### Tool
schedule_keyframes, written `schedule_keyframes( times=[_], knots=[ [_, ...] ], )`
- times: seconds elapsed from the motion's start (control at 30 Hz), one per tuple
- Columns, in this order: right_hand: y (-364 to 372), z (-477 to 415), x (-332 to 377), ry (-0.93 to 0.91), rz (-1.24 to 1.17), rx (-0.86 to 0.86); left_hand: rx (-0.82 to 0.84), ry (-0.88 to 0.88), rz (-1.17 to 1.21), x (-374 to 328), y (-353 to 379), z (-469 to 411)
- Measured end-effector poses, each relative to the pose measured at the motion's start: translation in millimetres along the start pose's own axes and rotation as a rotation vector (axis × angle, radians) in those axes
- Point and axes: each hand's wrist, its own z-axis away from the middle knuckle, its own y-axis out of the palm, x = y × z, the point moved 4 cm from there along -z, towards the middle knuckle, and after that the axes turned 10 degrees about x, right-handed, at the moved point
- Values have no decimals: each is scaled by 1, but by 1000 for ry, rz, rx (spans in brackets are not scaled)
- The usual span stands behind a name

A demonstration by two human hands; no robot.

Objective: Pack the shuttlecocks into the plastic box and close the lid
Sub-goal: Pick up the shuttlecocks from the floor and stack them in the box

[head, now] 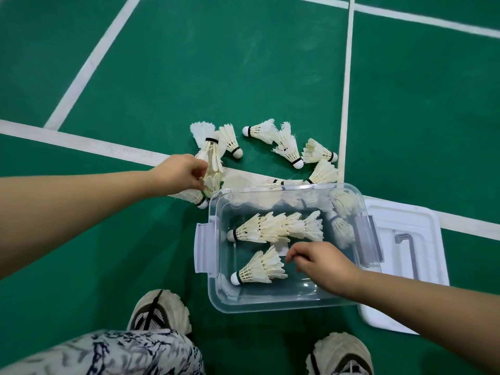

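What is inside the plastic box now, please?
A long stack and a short stack of nested shuttlecocks lie in the box. The right hand hides the floor beneath it.

View: one wide-angle camera, worn on the person's head.
Facing: forward and steeply down onto the green court floor [162,77].
Bottom edge: a patterned knee [121,353] and two shoes [159,312].
Centre: the plastic box [270,301], close, within arm's reach; shuttlecocks [286,147] just beyond it.
Top: white court lines [92,63] run out of frame.
Sides: left hand [180,173] and right hand [322,263] reach in.
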Motion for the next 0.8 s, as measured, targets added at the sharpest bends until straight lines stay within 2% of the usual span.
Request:
schedule_keyframes(
  times=[0.27, 0.5, 0.6, 0.7, 0.8],
  knots=[
    [-18, -1, 13, -39, -22, -90, -244, -36, 208, 7, -19, 44],
    [-30, 0, 28, -101, -73, -153, -384, 55, 221, -26, -53, 64],
    [-48, 4, 38, -162, -160, -249, -384, 131, 269, -53, -57, 69],
    [-71, 5, 44, -193, -289, -375, -314, 205, 286, -80, -48, 69],
    [-87, 4, 49, -233, -510, -390, -230, 257, 301, -101, -32, 68]
  ],
)
